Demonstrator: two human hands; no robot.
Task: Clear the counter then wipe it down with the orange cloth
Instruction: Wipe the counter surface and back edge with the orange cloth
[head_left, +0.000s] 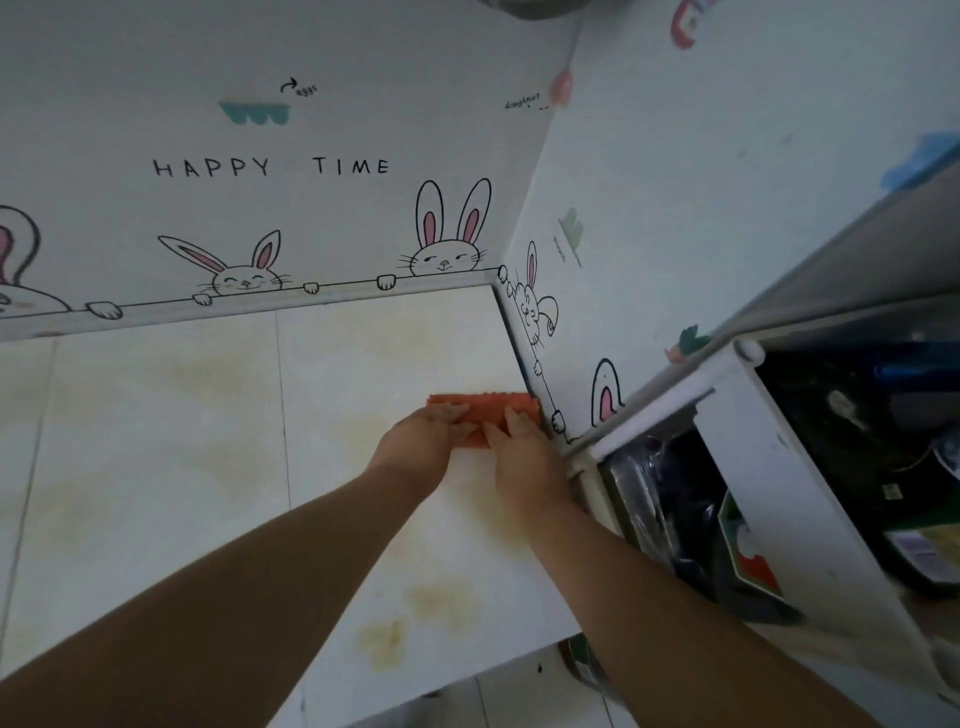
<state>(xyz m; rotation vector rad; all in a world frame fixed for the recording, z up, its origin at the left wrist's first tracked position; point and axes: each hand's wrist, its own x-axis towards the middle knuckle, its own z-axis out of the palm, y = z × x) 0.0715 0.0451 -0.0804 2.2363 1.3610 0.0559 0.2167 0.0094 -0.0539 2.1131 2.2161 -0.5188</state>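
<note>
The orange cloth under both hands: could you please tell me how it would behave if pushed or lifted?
The cloth looks folded and ribbed, so probably soft and floppy when lifted. Pressed under the left hand and right hand, it should slide over the smooth counter rather than roll.

- "HAPPY TIME", black capitals, on the back wall covering, above the rabbit drawings;
- "eggs", small black handwriting next to a curved arrow, same wall, above a teal shape;
- "doughnut", small black script, same wall near the corner, beside a pink shape;
- tiny vertical word on the right wall by a green shape; too small to read;
- labels on packs in the white shelf unit; blurred, unreadable
</note>
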